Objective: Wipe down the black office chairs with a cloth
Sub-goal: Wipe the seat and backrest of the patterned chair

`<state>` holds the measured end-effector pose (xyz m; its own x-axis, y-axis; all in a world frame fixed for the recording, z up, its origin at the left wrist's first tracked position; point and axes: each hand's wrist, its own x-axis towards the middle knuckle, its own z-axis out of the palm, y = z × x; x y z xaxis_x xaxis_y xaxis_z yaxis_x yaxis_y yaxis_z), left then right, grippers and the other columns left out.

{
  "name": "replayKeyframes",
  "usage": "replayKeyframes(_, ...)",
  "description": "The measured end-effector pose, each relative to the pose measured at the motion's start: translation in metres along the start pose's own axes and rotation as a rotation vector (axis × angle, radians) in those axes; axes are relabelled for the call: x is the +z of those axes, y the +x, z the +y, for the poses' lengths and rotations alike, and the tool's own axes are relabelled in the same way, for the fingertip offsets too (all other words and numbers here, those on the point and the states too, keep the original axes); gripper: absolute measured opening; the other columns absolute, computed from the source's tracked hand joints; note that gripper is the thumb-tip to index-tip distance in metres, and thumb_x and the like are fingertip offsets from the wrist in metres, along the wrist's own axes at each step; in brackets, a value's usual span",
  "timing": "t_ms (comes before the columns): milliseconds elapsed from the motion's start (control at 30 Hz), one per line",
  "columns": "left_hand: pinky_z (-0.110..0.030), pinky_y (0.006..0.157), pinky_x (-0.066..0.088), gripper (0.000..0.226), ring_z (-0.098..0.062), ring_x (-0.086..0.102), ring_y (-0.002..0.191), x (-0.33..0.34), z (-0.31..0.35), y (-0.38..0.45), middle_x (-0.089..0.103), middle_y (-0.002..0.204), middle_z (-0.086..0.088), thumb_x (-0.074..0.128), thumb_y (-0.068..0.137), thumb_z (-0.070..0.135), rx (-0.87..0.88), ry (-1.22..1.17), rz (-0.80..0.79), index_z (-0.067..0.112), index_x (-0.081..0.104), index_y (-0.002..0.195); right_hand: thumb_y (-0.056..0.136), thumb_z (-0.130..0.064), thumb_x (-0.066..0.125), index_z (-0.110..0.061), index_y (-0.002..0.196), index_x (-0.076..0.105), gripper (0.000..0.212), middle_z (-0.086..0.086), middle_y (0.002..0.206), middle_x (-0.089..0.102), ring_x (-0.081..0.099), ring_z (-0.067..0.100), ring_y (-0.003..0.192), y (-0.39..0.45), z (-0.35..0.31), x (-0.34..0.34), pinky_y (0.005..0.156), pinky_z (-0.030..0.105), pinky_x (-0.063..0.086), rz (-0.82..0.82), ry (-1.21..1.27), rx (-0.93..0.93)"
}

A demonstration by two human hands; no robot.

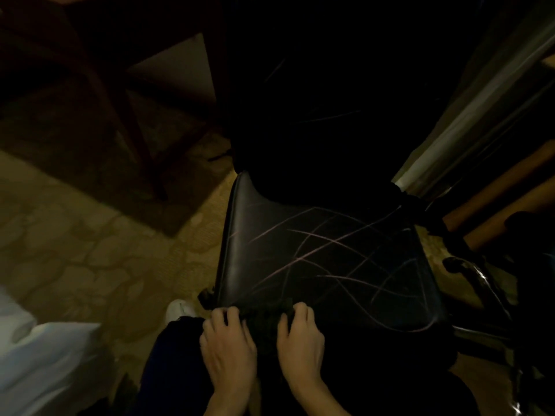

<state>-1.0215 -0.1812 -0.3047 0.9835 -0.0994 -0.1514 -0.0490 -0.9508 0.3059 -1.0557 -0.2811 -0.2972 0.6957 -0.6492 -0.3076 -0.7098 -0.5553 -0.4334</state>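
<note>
Two hands, left hand (228,343), right hand (300,337), gripping dark cloth (264,322), chair (315,259) front edge

One head-worn wide-angle view looks steeply down and forward, close over the chair seat (324,265). Both hands (228,346) sit at the bottom edge, at the seat's near edge; carpet (90,250) fills the left.

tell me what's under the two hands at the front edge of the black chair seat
A dark crumpled cloth lies under both the left hand and right hand; too dark to tell more.
</note>
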Motion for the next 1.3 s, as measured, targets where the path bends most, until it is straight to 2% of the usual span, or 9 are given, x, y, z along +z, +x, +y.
replayKeyframes(233, -0.020, 0.059, 0.034, 0.013, -0.005, 0.046, 0.071, -0.006, -0.017, 0.013, 0.049, 0.089, 0.005, 0.059, 0.093, 0.016, -0.107, -0.324, 0.045, 0.023, 0.049, 0.092, 0.098, -0.042, 0.046, -0.032, 0.111, 0.045, 0.016, -0.011, 0.110, 0.050, 0.056, 0.003, 0.086, 0.003, -0.016, 0.005, 0.074, 0.022, 0.052, -0.006, -0.001, -0.085)
replayKeyframes(300, -0.017, 0.058, 0.035, 0.013, -0.002, 0.049, 0.073, -0.012, -0.021, 0.018, 0.052, 0.092, 0.008, 0.059, 0.094, 0.018, -0.112, -0.447, 0.058, 0.024, 0.049, 0.101, 0.095, -0.045, 0.050, -0.032, 0.120, 0.040, 0.030, -0.010, 0.115, 0.044, 0.056, 0.003, 0.088, -0.002, -0.024, 0.007, 0.072, 0.022, 0.052, 0.035, 0.009, -0.111)
replayKeyframes(400, -0.014, 0.059, 0.038, 0.041, 0.001, 0.052, 0.074, -0.017, -0.027, 0.018, 0.052, 0.101, 0.010, 0.064, 0.091, 0.028, -0.138, -0.550, 0.057, 0.022, 0.044, 0.126, 0.093, -0.046, 0.053, -0.030, 0.133, 0.036, 0.046, -0.008, 0.118, 0.045, 0.057, 0.005, 0.091, -0.013, -0.026, 0.016, 0.073, 0.023, 0.053, 0.079, -0.036, -0.318)
replayKeyframes(500, -0.018, 0.064, 0.041, 0.044, -0.002, 0.054, 0.083, -0.013, -0.034, 0.015, 0.052, 0.100, 0.012, 0.069, 0.086, 0.037, -0.210, -0.552, -0.081, 0.027, 0.047, 0.122, 0.099, -0.044, 0.043, -0.031, 0.140, 0.034, 0.045, -0.008, 0.124, 0.052, 0.060, 0.009, 0.102, -0.011, -0.025, 0.023, 0.084, 0.025, 0.051, -0.010, -0.094, -0.366)
replayKeyframes(667, -0.022, 0.064, 0.043, 0.011, -0.002, 0.055, 0.078, -0.009, -0.037, 0.033, 0.055, 0.086, 0.013, 0.064, 0.091, 0.031, -0.154, -0.553, -0.057, 0.032, 0.053, 0.094, 0.101, -0.038, 0.041, -0.027, 0.124, 0.046, 0.027, -0.005, 0.119, 0.059, 0.064, 0.014, 0.094, 0.007, -0.034, 0.030, 0.077, 0.032, 0.055, -0.040, -0.091, -0.403)
replayKeyframes(800, -0.026, 0.065, 0.043, 0.008, -0.009, 0.054, 0.077, -0.005, -0.036, 0.056, 0.055, 0.086, 0.009, 0.063, 0.092, 0.028, -0.109, -0.535, 0.001, 0.028, 0.055, 0.094, 0.102, -0.037, 0.038, -0.025, 0.112, 0.047, 0.018, -0.004, 0.110, 0.061, 0.065, 0.018, 0.085, 0.022, -0.046, 0.035, 0.070, 0.036, 0.055, 0.005, -0.152, -0.401)
replayKeyframes(967, -0.012, 0.056, 0.028, 0.008, 0.000, 0.044, 0.070, -0.001, -0.025, 0.099, 0.050, 0.082, 0.012, 0.063, 0.092, 0.027, -0.099, -0.540, 0.052, 0.023, 0.056, 0.095, 0.103, -0.035, 0.033, -0.022, 0.108, 0.044, 0.017, -0.001, 0.103, 0.061, 0.066, 0.022, 0.081, 0.064, -0.069, 0.037, 0.070, 0.039, 0.054, 0.025, -0.189, -0.403)
replayKeyframes(1167, -0.024, 0.062, 0.034, 0.012, -0.009, 0.049, 0.071, 0.010, -0.005, 0.176, 0.052, 0.081, 0.006, 0.062, 0.092, 0.023, -0.067, -0.566, 0.072, 0.023, 0.051, 0.087, 0.098, -0.021, 0.048, -0.014, 0.097, 0.052, 0.008, 0.007, 0.087, 0.062, 0.064, 0.030, 0.063, 0.132, -0.104, 0.045, 0.052, 0.038, 0.050, 0.150, -0.204, -0.432)
replayKeyframes(1300, -0.018, 0.057, 0.027, 0.015, -0.007, 0.044, 0.069, 0.011, 0.010, 0.228, 0.050, 0.081, 0.004, 0.063, 0.092, 0.020, -0.019, -0.588, 0.101, 0.020, 0.050, 0.086, 0.100, -0.017, 0.042, -0.010, 0.102, 0.049, 0.010, 0.012, 0.097, 0.063, 0.066, 0.036, 0.078, 0.180, -0.128, 0.039, 0.060, 0.040, 0.047, 0.134, -0.218, -0.454)
